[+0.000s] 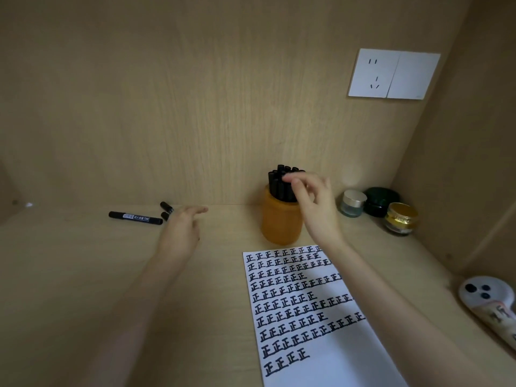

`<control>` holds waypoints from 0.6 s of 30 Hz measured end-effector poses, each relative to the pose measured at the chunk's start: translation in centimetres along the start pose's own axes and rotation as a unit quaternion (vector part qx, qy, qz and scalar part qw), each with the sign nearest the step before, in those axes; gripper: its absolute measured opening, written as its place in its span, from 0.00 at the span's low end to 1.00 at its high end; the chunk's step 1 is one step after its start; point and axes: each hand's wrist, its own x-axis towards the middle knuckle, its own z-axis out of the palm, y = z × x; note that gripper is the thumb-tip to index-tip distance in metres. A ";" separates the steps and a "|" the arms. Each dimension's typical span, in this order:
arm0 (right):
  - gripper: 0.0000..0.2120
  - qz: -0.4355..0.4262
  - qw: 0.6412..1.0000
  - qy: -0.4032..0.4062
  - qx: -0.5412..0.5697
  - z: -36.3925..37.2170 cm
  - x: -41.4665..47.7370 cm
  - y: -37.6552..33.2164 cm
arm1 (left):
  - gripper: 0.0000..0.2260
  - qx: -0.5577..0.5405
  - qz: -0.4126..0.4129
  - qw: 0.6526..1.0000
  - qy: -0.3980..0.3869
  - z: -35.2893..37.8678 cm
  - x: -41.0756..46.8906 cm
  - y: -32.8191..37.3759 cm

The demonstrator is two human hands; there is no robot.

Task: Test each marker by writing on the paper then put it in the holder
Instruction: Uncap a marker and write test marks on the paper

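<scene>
Right hand (312,202) was at the markers (279,182) standing in the holder (280,224), fingers curled over the caps; couldn't tell if it pinched one. Left hand (181,227) was open, fingers straight, just beside a loose marker (135,218) lying on the desk (83,275). Paper (321,358), part-filled with writing, lay in front of the holder.

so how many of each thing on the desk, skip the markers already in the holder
loose markers: 3 (two show only an end)
jars: 3
holder: 1
paper: 1
phone: 1
total: 9
</scene>
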 end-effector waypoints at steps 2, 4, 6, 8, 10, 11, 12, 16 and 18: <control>0.10 0.011 0.998 -0.054 0.012 1.0 -2.1 -0.1 | 0.22 0.024 0.005 0.999 -0.023 -0.1 -0.3 -2.0; 0.10 0.043 0.992 -0.115 0.019 2.2 -4.1 0.4 | 0.24 0.056 0.012 0.997 -0.045 0.1 -0.2 -3.6; 0.10 0.053 0.988 -0.145 0.018 3.3 -5.7 1.0 | 0.24 0.087 0.023 0.994 -0.063 0.3 -0.3 -4.5; 0.10 0.061 0.986 -0.153 0.031 3.9 -6.7 1.3 | 0.21 0.105 0.033 0.992 -0.067 0.3 -0.5 -4.8; 0.10 0.081 0.983 -0.155 0.050 4.1 -7.3 1.4 | 0.18 0.113 0.052 0.990 -0.061 0.3 -0.8 -4.9; 0.10 0.091 0.982 -0.154 0.056 4.1 -7.5 1.4 | 0.16 0.118 0.061 0.989 -0.059 0.2 -0.9 -4.9; 0.10 0.100 0.982 -0.152 0.059 4.2 -7.7 1.4 | 0.14 0.124 0.072 0.988 -0.059 0.2 -1.0 -4.8; 0.10 0.118 0.979 -0.153 0.061 4.1 -8.1 1.4 | 0.09 0.119 0.125 0.983 -0.069 -0.1 -1.2 -4.3; 0.10 0.127 0.978 -0.155 0.063 4.1 -8.3 1.5 | 0.08 0.117 0.159 0.977 -0.078 -0.2 -1.5 -3.9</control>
